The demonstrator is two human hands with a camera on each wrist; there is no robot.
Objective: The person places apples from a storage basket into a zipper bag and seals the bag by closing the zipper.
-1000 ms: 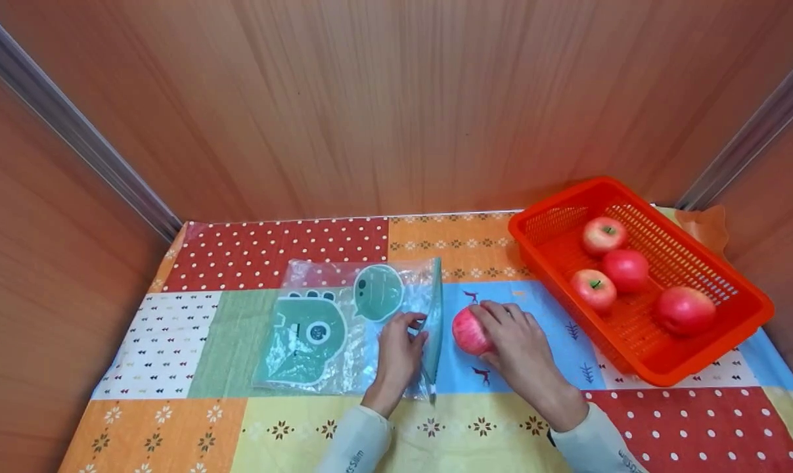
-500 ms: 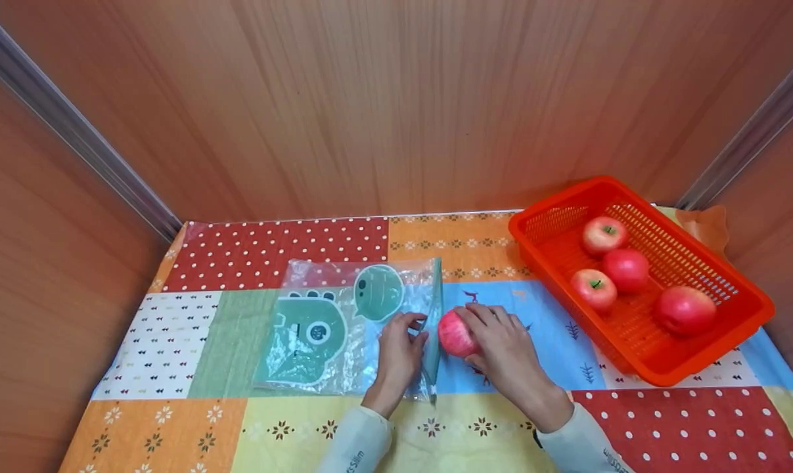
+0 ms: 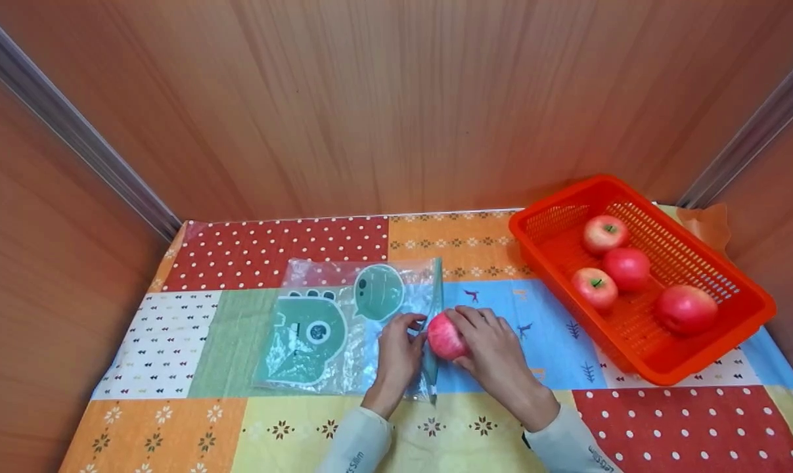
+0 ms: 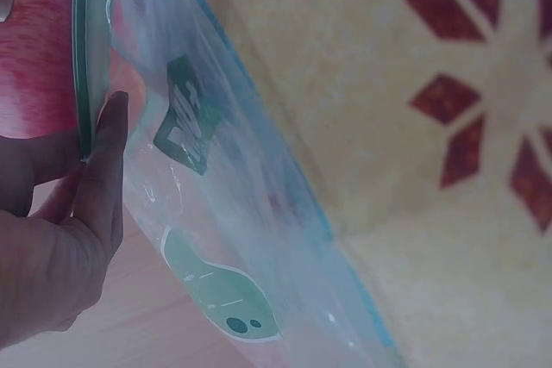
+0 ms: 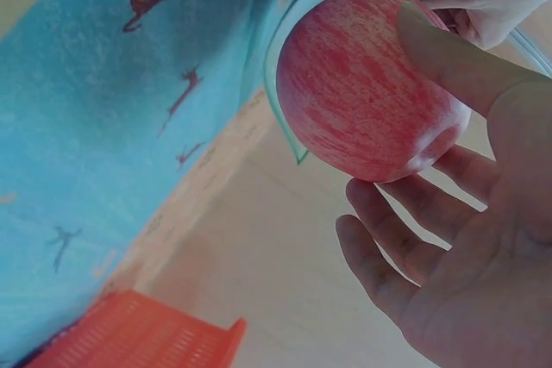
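Observation:
A clear plastic zip bag (image 3: 357, 355) with green cartoon prints lies flat on the cloth, its green-edged mouth facing right. My left hand (image 3: 399, 351) pinches the upper edge of that mouth between thumb and fingers, seen closely in the left wrist view, where the bag film (image 4: 250, 170) hangs beside the hand. My right hand (image 3: 498, 351) grips a red apple (image 3: 446, 336) right at the bag's mouth. In the right wrist view the thumb lies over the apple (image 5: 362, 84) and the fingers curl beneath it, with the green bag edge just behind.
An orange plastic basket (image 3: 659, 368) stands at the right with several apples (image 3: 626, 269) in it. A patchwork cloth (image 3: 304, 427) covers the table. Wood-grain panels (image 3: 396, 105) rise at the back and both sides.
My right hand has moved left with the apple, from a short distance away up to the bag's mouth. The left hand keeps its place on the bag's edge.

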